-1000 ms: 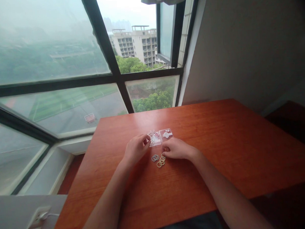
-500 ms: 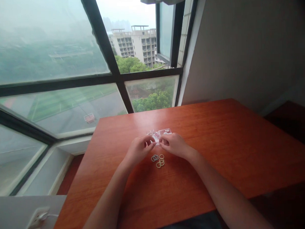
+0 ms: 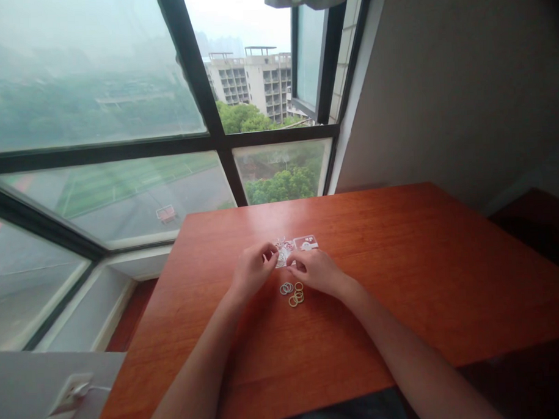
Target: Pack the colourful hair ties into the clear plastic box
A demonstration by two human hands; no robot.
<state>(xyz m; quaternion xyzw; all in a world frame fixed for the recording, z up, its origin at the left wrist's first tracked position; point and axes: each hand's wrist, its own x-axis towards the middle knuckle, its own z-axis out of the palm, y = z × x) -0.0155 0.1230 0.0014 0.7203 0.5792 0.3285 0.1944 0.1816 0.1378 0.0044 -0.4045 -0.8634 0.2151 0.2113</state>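
A small clear plastic box (image 3: pixel 289 246) with coloured bits in its compartments lies on the table, its transparent lid (image 3: pixel 305 241) folded back to the right. My left hand (image 3: pixel 255 268) is at the box's left edge, fingers curled and thumb against it. Over the front right of the box hovers my right hand (image 3: pixel 317 270), its thumb and forefinger slightly apart with nothing visible between them. Nearer to me lie several pale blue-grey rings (image 3: pixel 286 288), overlapping in a row. Beside them, several yellow rings (image 3: pixel 297 296) form a loose cluster.
The reddish-brown wooden table (image 3: pixel 428 271) stands against a dark-framed window (image 3: pixel 222 141) and a grey wall (image 3: pixel 444 87). At the lower left, a wall socket (image 3: pixel 75 391) has plugs and cords in it.
My hands have moved slightly apart at the box, the left drawing back to its left edge and the right shifting lower. More of the box's front compartment shows. The whole view has shifted slightly.
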